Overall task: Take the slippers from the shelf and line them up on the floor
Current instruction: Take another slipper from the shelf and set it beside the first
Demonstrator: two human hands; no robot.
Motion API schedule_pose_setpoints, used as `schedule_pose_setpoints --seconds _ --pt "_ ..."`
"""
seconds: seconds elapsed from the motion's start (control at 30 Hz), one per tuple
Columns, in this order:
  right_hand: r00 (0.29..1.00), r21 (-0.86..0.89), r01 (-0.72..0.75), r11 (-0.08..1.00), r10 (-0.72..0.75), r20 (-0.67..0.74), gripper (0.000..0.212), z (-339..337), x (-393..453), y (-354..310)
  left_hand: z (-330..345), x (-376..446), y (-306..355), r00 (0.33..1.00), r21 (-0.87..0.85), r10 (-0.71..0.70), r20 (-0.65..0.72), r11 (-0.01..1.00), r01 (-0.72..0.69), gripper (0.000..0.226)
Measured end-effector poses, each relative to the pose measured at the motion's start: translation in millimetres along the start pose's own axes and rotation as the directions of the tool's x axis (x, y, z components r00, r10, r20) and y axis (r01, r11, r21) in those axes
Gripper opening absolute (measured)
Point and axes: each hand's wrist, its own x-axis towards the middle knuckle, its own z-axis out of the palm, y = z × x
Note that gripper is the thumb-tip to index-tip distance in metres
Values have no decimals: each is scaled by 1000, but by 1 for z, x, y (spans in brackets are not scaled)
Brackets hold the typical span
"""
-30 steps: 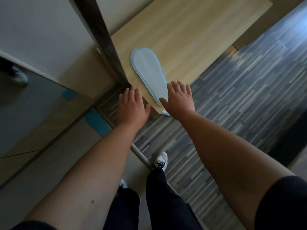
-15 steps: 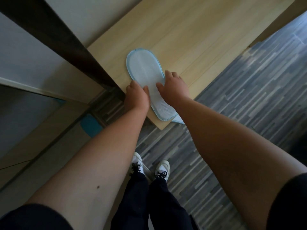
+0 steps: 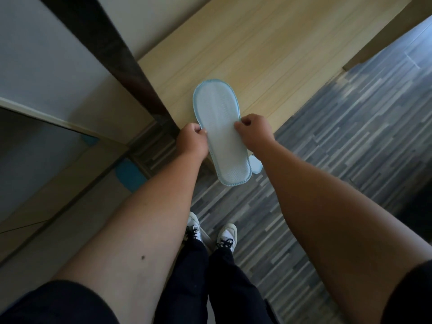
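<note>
A flat pale-blue slipper with a blue stitched rim lies sole up, half over the front edge of the light wooden shelf. My left hand pinches its left edge. On the opposite side, my right hand pinches the slipper's right edge. A small pale-blue piece, seemingly a second slipper, peeks out from beneath the near right end; most of it is hidden.
A dark vertical post runs along the shelf's left side, with a white panel beyond it. Grey striped floor lies below and to the right. My two white shoes stand on it near the shelf.
Both hands have closed on the slipper's edges and drawn it toward me, so its near end now hangs past the shelf edge. The view has shifted too.
</note>
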Motion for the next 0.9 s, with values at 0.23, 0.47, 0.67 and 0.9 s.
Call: schedule_pose_setpoints --seconds 0.23,0.47,0.67,0.9 --pt "994 54 -86 995 82 69 23 9 -71 23 -19 -65 -46 1000 -21 -11 29 1000 11 14" --pt "987 17 -90 996 87 133 22 61 -138 26 -67 -110 -112 997 -45 -79 12 996 79 14" --pt "974 63 13 998 -27 225 9 155 -190 -30 -165 -112 -196 987 -116 -122 -109 987 109 14" --pt "907 144 -16 989 -46 420 12 299 -259 -91 -292 -110 -316 956 -267 -202 -215 953 141 9"
